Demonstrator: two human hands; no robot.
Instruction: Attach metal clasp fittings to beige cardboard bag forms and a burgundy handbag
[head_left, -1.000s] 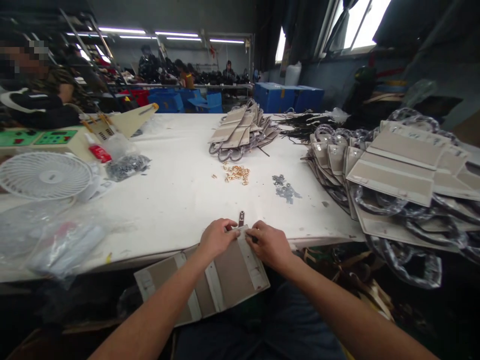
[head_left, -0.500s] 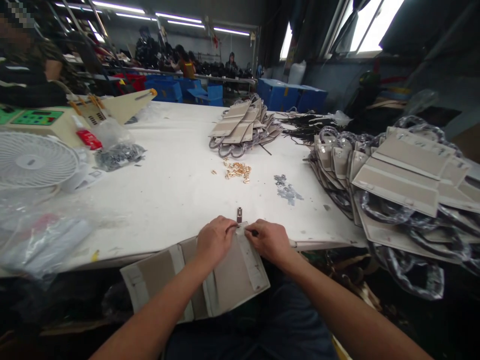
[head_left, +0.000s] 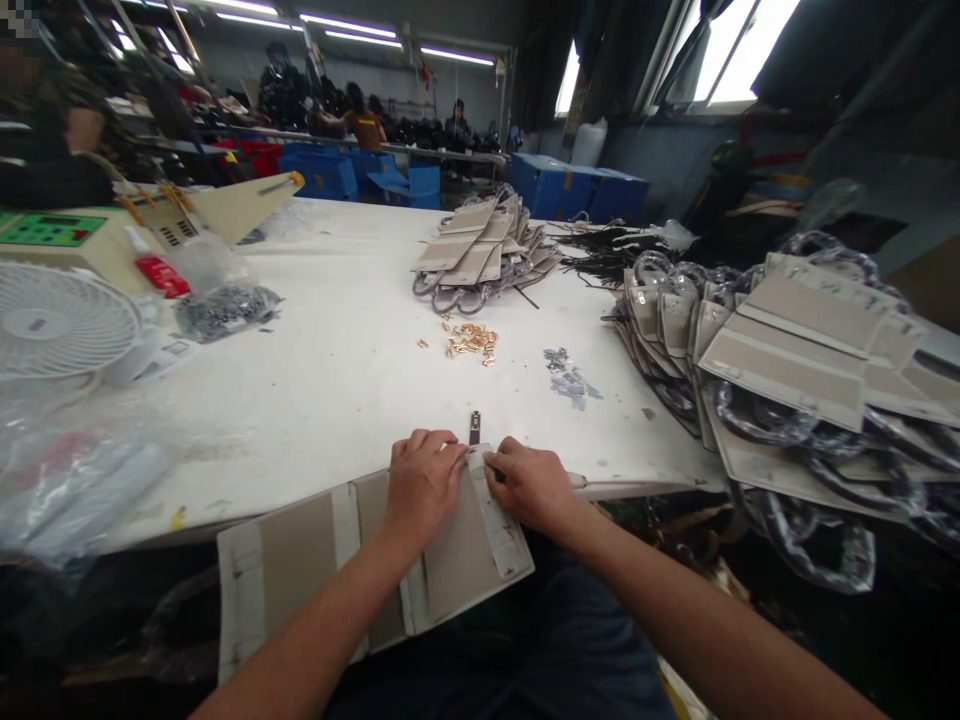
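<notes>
A beige bag panel (head_left: 461, 555) with pale strips hangs over the front edge of the white table, its upper end lying on the top. My left hand (head_left: 426, 480) is closed on that upper end, fingertips pinching near its edge. Just to the right, my right hand (head_left: 529, 485) is closed on the same end beside a pale strip (head_left: 501, 530). Between and beyond my fingertips a dark tab with a metal clasp (head_left: 475, 427) sticks out over the table. What lies under my fingertips is hidden.
Gold-coloured metal fittings (head_left: 471, 340) and small silver plates (head_left: 568, 378) lie in loose heaps ahead. Stacked bag pieces with wrapped handles stand at the back (head_left: 480, 250) and right (head_left: 802, 340). A white fan (head_left: 67, 320) and a plastic bag (head_left: 82, 480) are on the left.
The panel's left part has swung slightly left and lower, showing more of it. Both hands stay at its upper end; the view has shifted a little.
</notes>
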